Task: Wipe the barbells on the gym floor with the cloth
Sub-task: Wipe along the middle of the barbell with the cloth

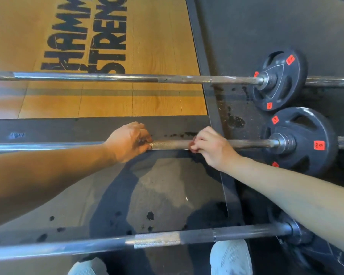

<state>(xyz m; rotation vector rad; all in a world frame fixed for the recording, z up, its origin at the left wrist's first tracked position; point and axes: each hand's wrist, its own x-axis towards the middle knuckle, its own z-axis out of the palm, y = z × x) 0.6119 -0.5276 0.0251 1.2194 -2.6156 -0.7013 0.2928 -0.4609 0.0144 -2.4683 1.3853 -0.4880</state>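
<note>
On the rubber floor [167, 187], the middle barbell [172, 144], a knurled dull steel shaft, is gripped by the left hand [128, 141] and right hand [211, 148], fingers curled round it.

Gym, weightlifting area. Three barbells laid parallel on floor: far barbell [127, 77], middle barbell [246, 143], near barbell [157, 240]; knurled sections seen on shafts. Black weight plates with red labels loaded on bar ends at right: upper plate [298, 72], lower plate [323, 130]. Wooden lifting platform [157, 46] set into floor beyond, plank seams visible, framed by black border. Large black brand lettering [83, 40] printed on it, cut off at frame edge. Surrounding dark rubber floor [246, 26] speckled, scuffed, worn pale in patches.
</note>
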